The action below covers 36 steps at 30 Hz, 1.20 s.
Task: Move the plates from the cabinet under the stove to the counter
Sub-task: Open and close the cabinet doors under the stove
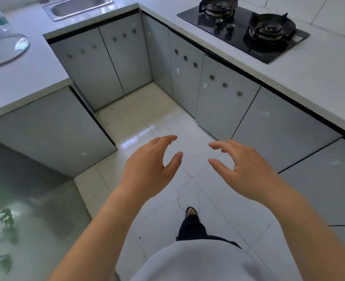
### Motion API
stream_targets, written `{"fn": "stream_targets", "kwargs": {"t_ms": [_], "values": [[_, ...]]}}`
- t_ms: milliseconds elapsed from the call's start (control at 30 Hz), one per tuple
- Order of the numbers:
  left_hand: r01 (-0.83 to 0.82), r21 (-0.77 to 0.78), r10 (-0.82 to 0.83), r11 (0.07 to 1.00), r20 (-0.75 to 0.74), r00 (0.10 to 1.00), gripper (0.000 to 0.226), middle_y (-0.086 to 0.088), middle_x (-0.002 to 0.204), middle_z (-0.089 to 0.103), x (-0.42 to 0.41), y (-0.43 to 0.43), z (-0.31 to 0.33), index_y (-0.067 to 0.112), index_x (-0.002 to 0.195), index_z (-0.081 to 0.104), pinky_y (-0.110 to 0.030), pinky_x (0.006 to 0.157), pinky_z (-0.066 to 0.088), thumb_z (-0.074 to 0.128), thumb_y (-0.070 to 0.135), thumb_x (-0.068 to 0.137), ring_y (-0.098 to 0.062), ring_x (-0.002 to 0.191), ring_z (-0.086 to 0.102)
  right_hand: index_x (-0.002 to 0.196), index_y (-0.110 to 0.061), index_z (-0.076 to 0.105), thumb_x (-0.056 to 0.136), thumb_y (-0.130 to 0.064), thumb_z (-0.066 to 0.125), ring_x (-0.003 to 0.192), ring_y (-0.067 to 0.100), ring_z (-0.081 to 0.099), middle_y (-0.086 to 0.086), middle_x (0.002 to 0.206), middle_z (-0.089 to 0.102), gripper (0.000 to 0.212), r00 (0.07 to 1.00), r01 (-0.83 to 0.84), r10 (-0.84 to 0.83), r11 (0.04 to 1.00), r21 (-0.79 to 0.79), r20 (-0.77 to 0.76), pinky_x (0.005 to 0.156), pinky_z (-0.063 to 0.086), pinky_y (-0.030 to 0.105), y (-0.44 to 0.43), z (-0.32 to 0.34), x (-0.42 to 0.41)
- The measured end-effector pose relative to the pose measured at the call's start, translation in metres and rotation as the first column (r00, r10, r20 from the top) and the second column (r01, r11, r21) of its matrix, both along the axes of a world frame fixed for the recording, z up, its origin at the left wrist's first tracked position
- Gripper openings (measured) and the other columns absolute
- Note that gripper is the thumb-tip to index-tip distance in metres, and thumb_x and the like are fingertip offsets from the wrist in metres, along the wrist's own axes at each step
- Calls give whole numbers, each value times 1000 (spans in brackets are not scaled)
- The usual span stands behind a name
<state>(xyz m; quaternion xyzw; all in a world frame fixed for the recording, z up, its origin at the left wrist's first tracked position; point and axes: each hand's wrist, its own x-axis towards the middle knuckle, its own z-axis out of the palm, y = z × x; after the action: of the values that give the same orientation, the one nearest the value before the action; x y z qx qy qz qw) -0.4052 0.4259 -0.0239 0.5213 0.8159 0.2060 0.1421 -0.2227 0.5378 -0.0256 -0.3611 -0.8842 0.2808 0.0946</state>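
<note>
White tiled floor (143, 118) (glossy, light-streaked)

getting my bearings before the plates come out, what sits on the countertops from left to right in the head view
glass lid → sink → gas stove

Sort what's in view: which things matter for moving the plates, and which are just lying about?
Job: stove; cabinet doors under it; counter; left hand and right hand, both empty. No plates visible.
Lying about: sink; glass lid on the left-side worktop.
</note>
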Motion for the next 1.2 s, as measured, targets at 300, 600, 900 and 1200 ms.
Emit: {"fn": "stream_targets", "kwargs": {"t_ms": [300,600,900,1200], "values": [[-76,-1,76,997,-26,997,50,18,130,53,-78,99,11,35,131,46,-22,74,36,36,54,85,3,68,52,133,-33,39,90,-48,45,119,2,42,-18,135,44,46,982,-167,167,986,-16,86,86,29,16,125,2,-97],[-170,-40,170,985,12,985,39,22,128,53,-183,142,-9,35,126,51,-21,76,37,43,48,89,-4,93,59,132,-33,39,90,-51,43,122,2,40,-19,137,41,46,950,-276,283,959,-66,135,87,28,15,189,-9,-214],[-39,39,39,998,3,999,39,18,130,53,-329,251,-2,33,127,50,-24,79,39,44,47,91,-9,82,54,128,-31,45,90,-48,46,120,2,42,-18,131,46,41,977,-160,165,986,-51,138,96,38,24,267,6,-340],[163,34,-164,986,16,986,39,19,128,54,-401,350,-10,33,126,50,-19,72,34,43,47,90,-2,81,52,125,-37,46,89,-49,45,108,-10,41,-26,127,46,37,989,137,-134,990,-42,68,76,28,5,324,4,-382]]}}
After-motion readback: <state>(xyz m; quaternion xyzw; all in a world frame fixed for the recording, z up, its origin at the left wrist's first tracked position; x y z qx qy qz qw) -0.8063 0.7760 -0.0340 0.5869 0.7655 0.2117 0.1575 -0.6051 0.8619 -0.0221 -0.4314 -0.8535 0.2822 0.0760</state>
